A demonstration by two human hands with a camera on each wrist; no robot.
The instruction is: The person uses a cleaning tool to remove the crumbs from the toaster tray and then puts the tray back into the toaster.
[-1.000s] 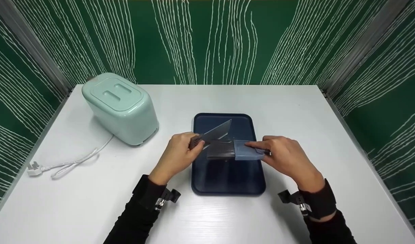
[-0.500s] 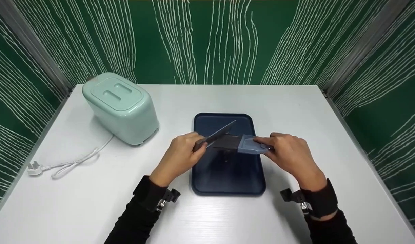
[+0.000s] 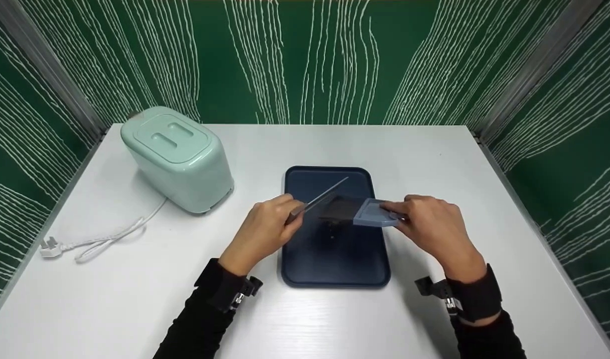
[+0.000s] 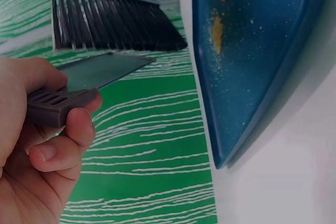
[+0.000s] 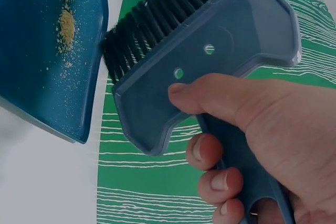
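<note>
My left hand point(image 3: 267, 224) grips a small grey dustpan point(image 3: 327, 193) by its dark slotted end, over the left side of a navy tray point(image 3: 335, 269). In the left wrist view the flat pan point(image 4: 105, 71) lies just below the brush bristles point(image 4: 105, 22). My right hand point(image 3: 434, 229) holds a blue-grey hand brush point(image 3: 375, 213) by its handle, thumb pressed on the brush's back point(image 5: 231, 40). The dark bristles point(image 5: 168, 17) point left towards the pan. A patch of tan crumbs point(image 5: 66, 27) lies on the tray, with finer bits scattered around it.
A mint-green toaster point(image 3: 178, 159) with its lid on stands at the back left of the white table point(image 3: 265, 319). Its white cord and plug point(image 3: 51, 248) lie to the left. Green walls with white lines point(image 3: 325, 60) enclose the back and sides.
My right hand has drawn the brush to the right and slightly away from me, apart from the dustpan. The dustpan has turned more edge-on to the head view.
</note>
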